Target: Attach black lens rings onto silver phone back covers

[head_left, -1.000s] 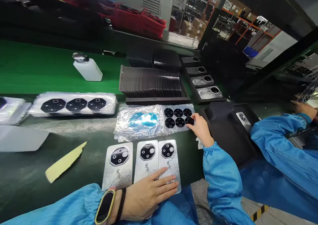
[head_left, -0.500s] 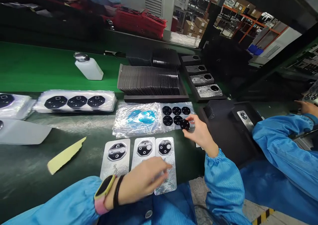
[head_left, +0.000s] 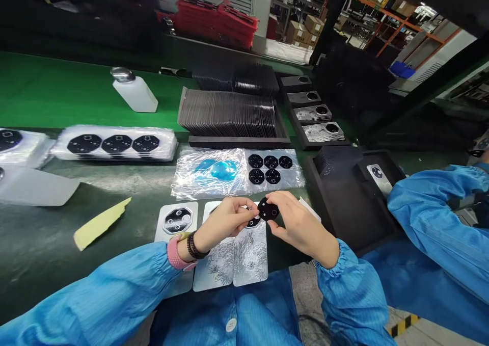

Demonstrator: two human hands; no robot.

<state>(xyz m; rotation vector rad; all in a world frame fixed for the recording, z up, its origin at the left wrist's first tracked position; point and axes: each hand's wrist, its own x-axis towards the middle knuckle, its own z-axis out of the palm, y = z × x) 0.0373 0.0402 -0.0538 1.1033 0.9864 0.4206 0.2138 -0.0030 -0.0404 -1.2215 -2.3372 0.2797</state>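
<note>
A thin black octagonal plate [head_left: 268, 210] with small round holes is held up in front of me. My right hand [head_left: 300, 224] grips its right side between thumb and fingers. The fingertips of my left hand [head_left: 227, 218] are pinched together at its left edge. Beneath my hands lie three silver phone back panels in a row: the left panel [head_left: 162, 216], the middle panel [head_left: 214, 267] and the right panel [head_left: 250, 254]. My left hand and forearm partly cover them. Just beyond, several similar black plates sit on a clear plastic sheet [head_left: 294, 178].
Blue film [head_left: 223, 170] lies on plastic left of the sheet. Farther back stand a rack of dark panels [head_left: 229, 114] and a white bottle [head_left: 135, 94]. A yellow paper strip [head_left: 101, 223] lies left. At right are a black tray [head_left: 351, 208] and a co-worker's blue sleeve [head_left: 428, 198].
My right hand has brought the black plate off the plastic sheet, toward me and slightly left. My left hand has risen from over the panels and closed its fingertips at the plate's edge.
</note>
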